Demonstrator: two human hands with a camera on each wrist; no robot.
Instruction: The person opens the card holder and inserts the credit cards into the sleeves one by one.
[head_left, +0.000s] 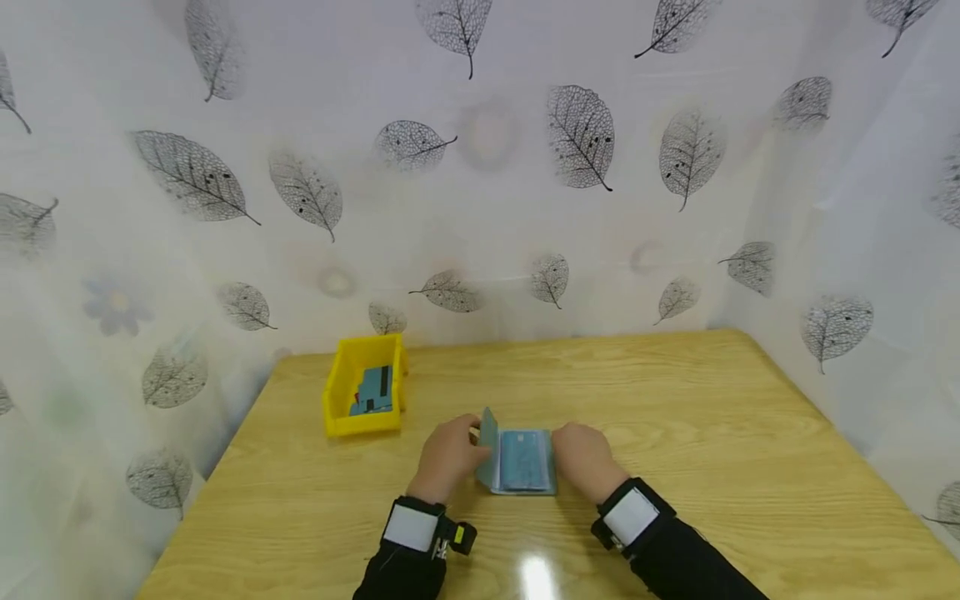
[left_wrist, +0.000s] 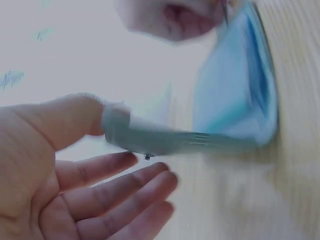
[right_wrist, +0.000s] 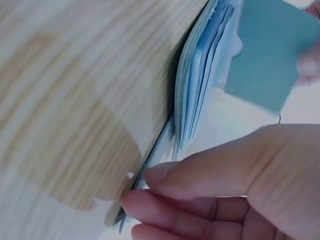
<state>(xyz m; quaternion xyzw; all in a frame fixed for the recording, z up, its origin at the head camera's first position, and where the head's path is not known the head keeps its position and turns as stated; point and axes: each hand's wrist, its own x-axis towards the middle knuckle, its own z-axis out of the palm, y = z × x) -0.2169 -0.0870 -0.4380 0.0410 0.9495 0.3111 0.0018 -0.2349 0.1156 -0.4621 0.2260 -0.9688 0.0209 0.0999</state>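
A teal card holder (head_left: 525, 462) lies spread on the table, its clear sleeves with blue-grey cards facing up. My left hand (head_left: 448, 457) is at the left cover, which stands raised. In the left wrist view the thumb (left_wrist: 75, 120) presses the cover's free edge, with the fingers curved along its other side. My right hand (head_left: 585, 458) pinches the right edge of the holder. The right wrist view has thumb and forefinger (right_wrist: 150, 205) meeting at that edge, beside the stacked sleeves (right_wrist: 200, 75).
A yellow bin (head_left: 363, 423) stands at the back left of the wooden table (head_left: 675, 400), with several blue-grey cards (head_left: 377, 387) in it. A white curtain (head_left: 495, 208) printed with leaves hangs behind and beside the table.
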